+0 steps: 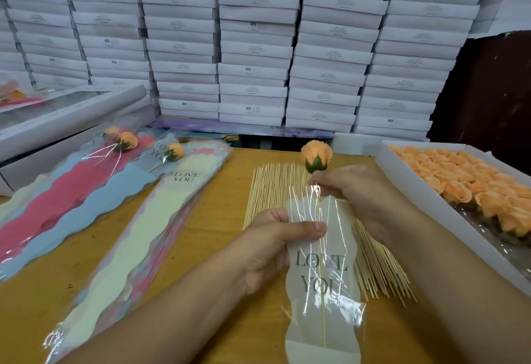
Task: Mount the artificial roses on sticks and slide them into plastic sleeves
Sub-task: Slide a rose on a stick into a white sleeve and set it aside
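Sliding the rose (pixel 316 156) on its stick (pixel 321 248) deeper into the sleeve (pixel 321 274) above the counter (pixel 218 220) goes best if the right hand (pixel 359 188), its grip pinched on the stick under the bloom, pushes straight down while the left hand (pixel 273 246), clamped on the sleeve's mouth, holds it open.

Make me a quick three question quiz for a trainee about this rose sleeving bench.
1. True or false: the peach rose is fully inside the sleeve.
2. Which of the hands pinches the stick just under the rose: A left hand, B right hand?
3. Fill in: the loose roses sit in a white ___ on the right.

Key: 1 false; 2 B; 3 tray.
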